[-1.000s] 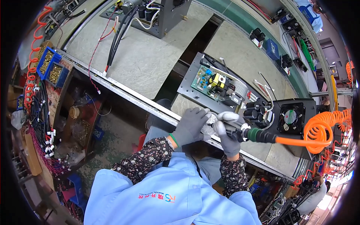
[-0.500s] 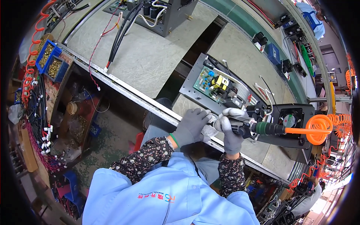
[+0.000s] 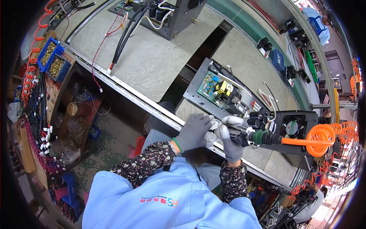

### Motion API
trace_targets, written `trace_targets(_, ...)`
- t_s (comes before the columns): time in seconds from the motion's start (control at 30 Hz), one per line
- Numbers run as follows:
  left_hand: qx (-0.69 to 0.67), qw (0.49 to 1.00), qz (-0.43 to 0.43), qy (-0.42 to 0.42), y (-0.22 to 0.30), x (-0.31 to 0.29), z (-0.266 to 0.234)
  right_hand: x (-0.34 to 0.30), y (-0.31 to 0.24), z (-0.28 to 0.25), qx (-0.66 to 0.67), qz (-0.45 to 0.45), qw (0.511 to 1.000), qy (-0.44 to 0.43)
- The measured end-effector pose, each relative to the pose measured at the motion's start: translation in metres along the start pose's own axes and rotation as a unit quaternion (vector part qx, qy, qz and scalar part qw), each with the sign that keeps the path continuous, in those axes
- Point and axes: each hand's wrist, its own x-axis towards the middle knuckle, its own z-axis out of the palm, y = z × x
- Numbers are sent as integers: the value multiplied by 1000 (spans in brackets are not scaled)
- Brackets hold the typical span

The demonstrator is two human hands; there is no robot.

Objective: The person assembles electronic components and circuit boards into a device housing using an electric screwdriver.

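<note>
My right hand, in a grey glove with pale fingertips, is wrapped round the front of a black and green air screwdriver, which lies nearly level. An orange coiled air hose runs from its back end to the right. My left hand, gloved too, has its fingers bent against a small silvery round piece by the tool's front; its kind is unclear. The tool's tip is hidden by my fingers. Just beyond both hands lies a dark metal chassis plate carrying a green circuit board.
A black fan sits in a dark panel at right. Another dark metal housing with cables stands at the far left of the metal bench. Blue bins of brass-coloured fasteners are at left. A gap splits the bench top.
The screwdriver and my right hand have shifted slightly left and down, closer to my left hand. The hose loop has moved left and down a little. My left hand stays nearly in place.
</note>
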Motion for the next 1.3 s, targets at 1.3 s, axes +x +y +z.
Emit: trace_targets(1.3, -19, 999, -15, -29, -1, -2, 6, 129, 18, 65, 101, -27, 994, -9)
